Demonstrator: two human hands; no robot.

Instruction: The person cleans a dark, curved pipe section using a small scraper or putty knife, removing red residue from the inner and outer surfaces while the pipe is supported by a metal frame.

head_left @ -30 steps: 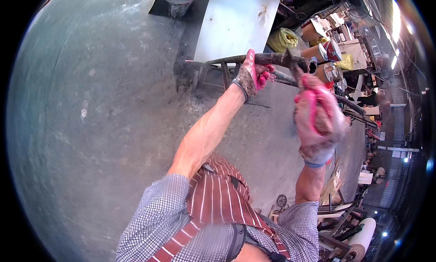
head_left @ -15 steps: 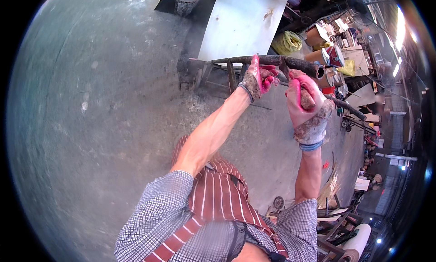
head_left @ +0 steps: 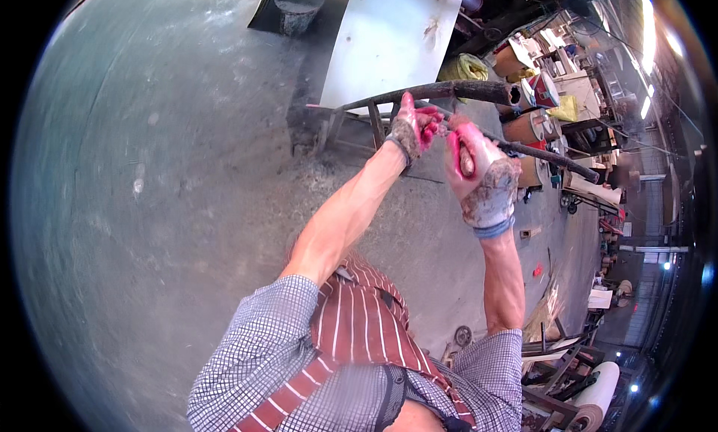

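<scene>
Both hands wear worn, dirty pale gloves with pink-red fingers. My left hand [head_left: 413,130] has its thumb raised and its fingers curled, just in front of a dark curved pipe [head_left: 441,91] on a metal frame. Beside it on the right, my right hand [head_left: 481,174] is closed in a fist, fingertips near those of the left. A rounded brownish patch shows inside the fist; whether it is a handle or part of the glove cannot be made out. Something small and greyish between the fingertips is too blurred to name.
Behind the pipe leans a large pale sheet [head_left: 389,47], with a dark bucket [head_left: 298,10] to its left. Yellow sacks [head_left: 464,68] and brown drums [head_left: 526,125] stand at right. A second dark bar [head_left: 553,158] slants right; a pale roll [head_left: 597,396] lies lower right.
My right hand has shifted left, closer to my left hand. The background has slid slightly left in the view, and more of the second dark bar shows beyond the right hand.
</scene>
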